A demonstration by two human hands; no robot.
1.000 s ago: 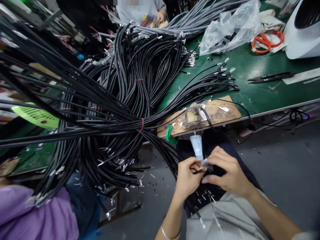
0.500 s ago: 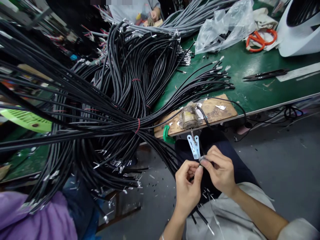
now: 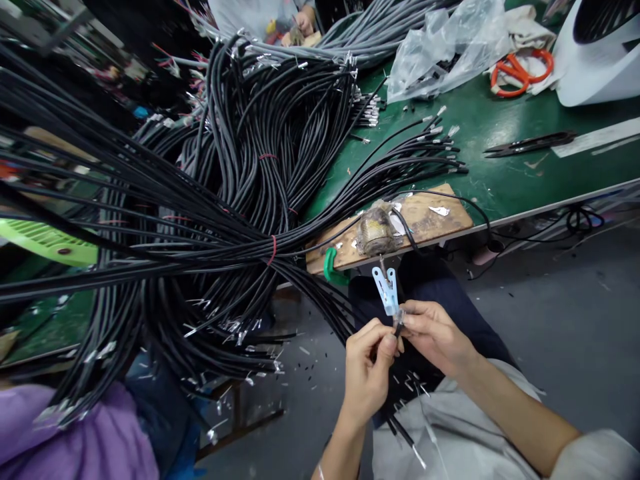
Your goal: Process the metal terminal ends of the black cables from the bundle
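My left hand [image 3: 370,367] pinches a black cable whose end [image 3: 399,329] points up toward the clip. Close on its right, my right hand [image 3: 437,337] has its fingers closed at the cable's tip, on small pale strands. Just above the fingertips is a light blue clip [image 3: 387,291], fixed to a metal shaft from a tape-wrapped motor [image 3: 376,230]. That motor sits on a wooden board [image 3: 430,217] at the table's edge. A large bundle of black cables [image 3: 273,250], tied with a red band, runs over the board's left end.
A green clamp [image 3: 332,267] grips the board. On the green table [image 3: 520,190] lie dark snips [image 3: 530,143], orange-handled scissors [image 3: 521,72] and a plastic bag [image 3: 445,53]. Purple cloth [image 3: 75,433] shows at lower left. Another person's hand [image 3: 304,21] is at the top.
My left hand has shifted slightly left, and the black cable end now shows between my hands. My right hand's fingers have straightened somewhat near the clip. The whole view has shifted slightly.
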